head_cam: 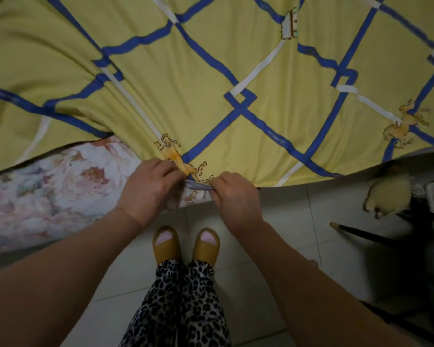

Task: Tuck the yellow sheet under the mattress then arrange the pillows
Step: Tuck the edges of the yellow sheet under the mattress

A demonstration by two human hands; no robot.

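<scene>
Bedside, near edge of the mattress (43, 186): left hand (145, 189) and right hand (236, 196) pinching the hem of the yellow sheet (186, 83), fingers curled on cloth. Soft, light, likely to bunch; best gripped along the hem.

Floral mattress (48, 186), yellow sheet (211, 58) spread over it

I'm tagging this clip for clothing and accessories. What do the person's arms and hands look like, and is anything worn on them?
Both forearms are bare as far as the frame shows: no sleeves in view. The left hand and the right hand wear no gloves, and no rings, watch or bracelet are visible on hands or wrists. The picture is dim and soft, so fingernails and fine marks cannot be made out.
</scene>
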